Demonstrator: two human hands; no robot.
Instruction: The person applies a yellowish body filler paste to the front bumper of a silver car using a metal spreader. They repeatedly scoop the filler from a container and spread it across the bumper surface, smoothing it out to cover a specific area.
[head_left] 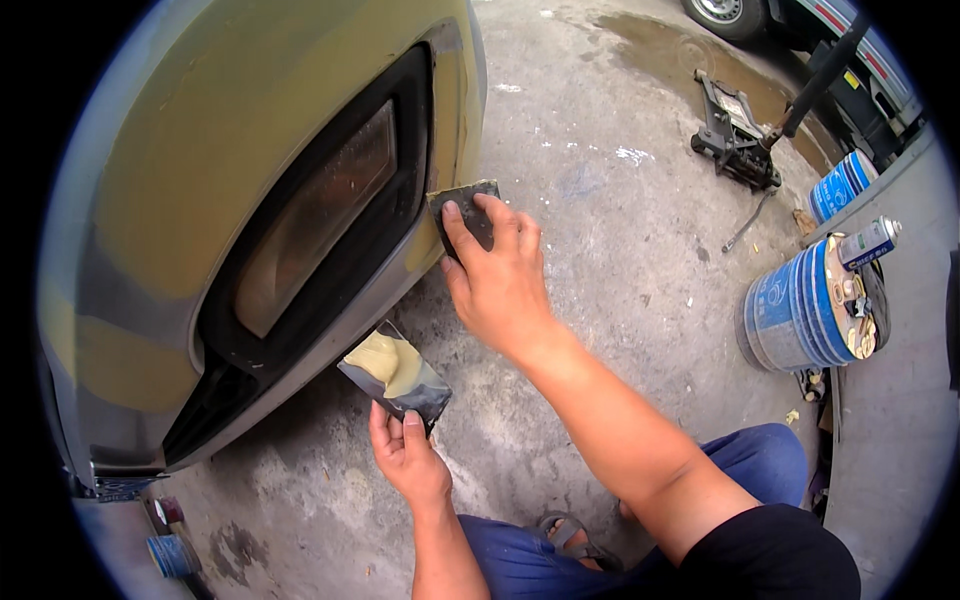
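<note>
With my right hand (500, 270) I grip a dark, flat rectangular spreader (480, 222), its edge up against the side of a vehicle's bumper (140, 200). My left hand (412, 460) holds a dark plate (425, 390) lower down, thumb on its near edge. A mound of pale yellow filler paste (385, 358) covers much of that plate. Smeared patches of similar yellow-green filler mark the grey bumper. A dark-framed lamp (320, 220) is set in the bumper, just left of my right hand.
At right stand a blue and white bucket (795, 310) with a spray can (868, 243) on top and another bucket (842, 187). A floor jack (735, 135) with a long handle lies farther off, near a parked vehicle's wheel (725, 12). A blue can (172, 556) sits lower left.
</note>
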